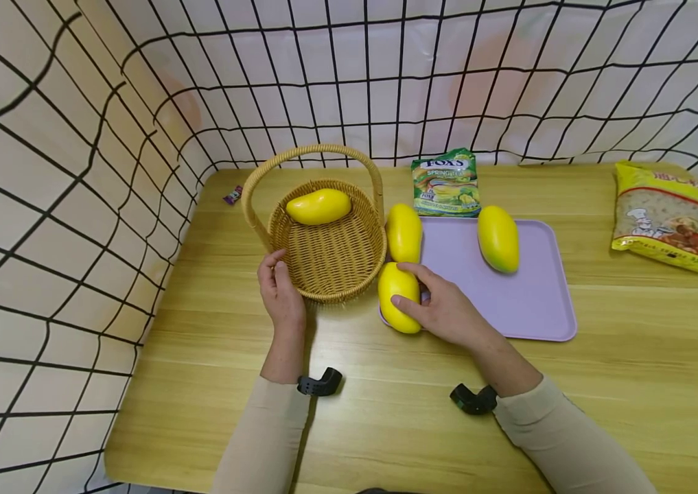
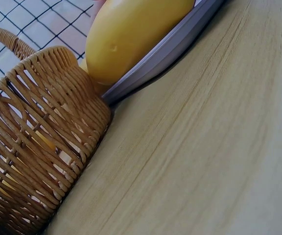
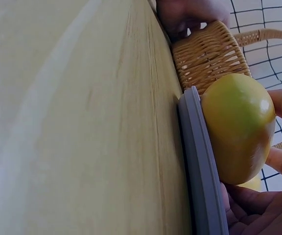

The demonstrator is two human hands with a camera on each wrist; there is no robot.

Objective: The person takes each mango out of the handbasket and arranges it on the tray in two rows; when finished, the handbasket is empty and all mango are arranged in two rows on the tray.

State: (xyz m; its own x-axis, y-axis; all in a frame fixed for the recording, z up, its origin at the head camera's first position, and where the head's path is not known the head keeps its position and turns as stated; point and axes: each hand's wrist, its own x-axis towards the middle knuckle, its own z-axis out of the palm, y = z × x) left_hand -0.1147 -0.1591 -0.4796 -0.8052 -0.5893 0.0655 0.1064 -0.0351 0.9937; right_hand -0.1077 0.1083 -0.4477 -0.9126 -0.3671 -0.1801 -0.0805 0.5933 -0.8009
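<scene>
The mango (image 1: 398, 281) is plump and smooth-skinned, a bright yellow with a soft shine; the right wrist view shows a greenish flush on its skin, and the left wrist view a small dimple at one end. It sits at the near left corner of the lilac tray (image 1: 534, 302), just beside the wicker basket (image 1: 327, 297). The right hand (image 1: 447, 309) has it between thumb and fingers, spread only as wide as the fruit. The left hand (image 1: 283, 302) is against the basket's near left side; whether its fingers grip the wicker, I cannot tell.

A second mango (image 1: 405, 233) lies just beyond, another (image 1: 499, 239) rests on the tray, and a fourth (image 1: 319, 207) lies inside the basket.

The counter (image 1: 349, 446) is pale yellowish wood with long streaky grain and a glossy patch. Whitish sheeting (image 1: 318, 58) ruled with black grid lines surrounds it, rippling in places.
</scene>
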